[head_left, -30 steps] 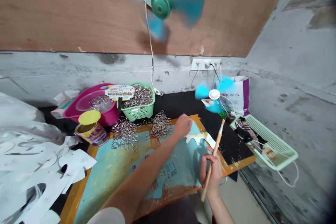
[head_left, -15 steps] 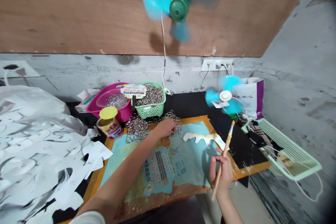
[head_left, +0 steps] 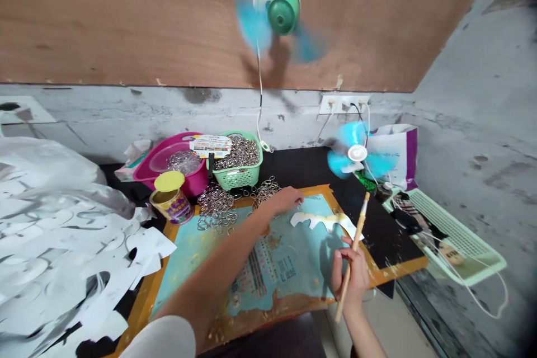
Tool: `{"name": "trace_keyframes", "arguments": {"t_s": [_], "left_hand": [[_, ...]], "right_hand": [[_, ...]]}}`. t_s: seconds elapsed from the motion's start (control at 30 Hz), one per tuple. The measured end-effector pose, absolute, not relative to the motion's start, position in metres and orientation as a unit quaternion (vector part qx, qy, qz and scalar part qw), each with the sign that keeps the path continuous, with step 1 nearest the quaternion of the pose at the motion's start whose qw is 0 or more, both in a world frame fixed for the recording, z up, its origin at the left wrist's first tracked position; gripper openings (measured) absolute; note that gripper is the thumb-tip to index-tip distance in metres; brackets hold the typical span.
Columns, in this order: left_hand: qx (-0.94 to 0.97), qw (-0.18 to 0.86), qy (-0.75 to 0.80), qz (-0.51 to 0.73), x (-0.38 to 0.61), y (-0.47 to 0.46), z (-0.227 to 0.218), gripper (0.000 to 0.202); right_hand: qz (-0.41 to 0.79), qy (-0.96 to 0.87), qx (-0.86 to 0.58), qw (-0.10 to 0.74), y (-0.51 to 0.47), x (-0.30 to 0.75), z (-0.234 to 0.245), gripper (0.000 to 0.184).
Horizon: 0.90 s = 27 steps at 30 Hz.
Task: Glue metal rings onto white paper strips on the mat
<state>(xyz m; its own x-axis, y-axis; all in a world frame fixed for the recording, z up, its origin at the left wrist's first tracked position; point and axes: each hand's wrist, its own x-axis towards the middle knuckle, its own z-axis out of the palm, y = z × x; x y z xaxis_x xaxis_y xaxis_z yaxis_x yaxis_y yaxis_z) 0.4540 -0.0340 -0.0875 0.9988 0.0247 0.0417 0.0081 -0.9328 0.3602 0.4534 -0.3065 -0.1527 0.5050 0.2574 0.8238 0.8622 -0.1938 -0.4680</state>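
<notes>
My right hand (head_left: pixel 351 279) is closed round a wooden brush (head_left: pixel 357 233), held upright with its bristle end up, above the right part of the blue work mat (head_left: pixel 285 260). My left hand (head_left: pixel 286 199) reaches across the mat with fingers curled. It sits at the right edge of a heap of loose metal rings (head_left: pixel 218 204) and just left of a white paper cut-out (head_left: pixel 325 220) smeared with yellowish glue. What its fingers hold is hidden.
A green basket (head_left: pixel 239 163) of rings, a pink basin (head_left: pixel 176 163) and a yellow-lidded can (head_left: pixel 171 197) stand at the back left. White paper offcuts (head_left: pixel 62 246) pile up at left. Two blue fans (head_left: pixel 356 154) spin, one overhead (head_left: pixel 282 8). A pale tray (head_left: pixel 453 235) lies at right.
My left hand has moved right from the ring heap toward the white cut-out. My right hand with the brush has stayed almost in place. The view shifted slightly.
</notes>
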Motion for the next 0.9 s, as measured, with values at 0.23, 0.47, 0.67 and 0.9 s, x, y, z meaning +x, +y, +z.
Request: {"name": "trace_keyframes", "arguments": {"t_s": [0.23, 0.47, 0.67, 0.9], "left_hand": [[0.974, 0.222, -0.036, -0.021, 0.476, -0.041, -0.087, 0.027], [0.975, 0.222, -0.026, -0.022, 0.487, -0.046, -0.095, 0.027], [0.981, 0.195, 0.002, -0.009, 0.475, -0.031, -0.089, 0.024], [0.987, 0.149, 0.023, -0.054, 0.444, -0.003, -0.084, 0.019]], "right_hand": [[-0.295, -0.388, -0.716, 0.499, -0.307, 0.453, -0.156, 0.005], [-0.297, -0.388, -0.718, 0.495, -0.306, 0.453, -0.154, 0.005], [-0.300, -0.387, -0.719, 0.493, -0.307, 0.454, -0.154, 0.005], [-0.293, -0.389, -0.715, 0.501, -0.306, 0.454, -0.157, 0.004]]}}
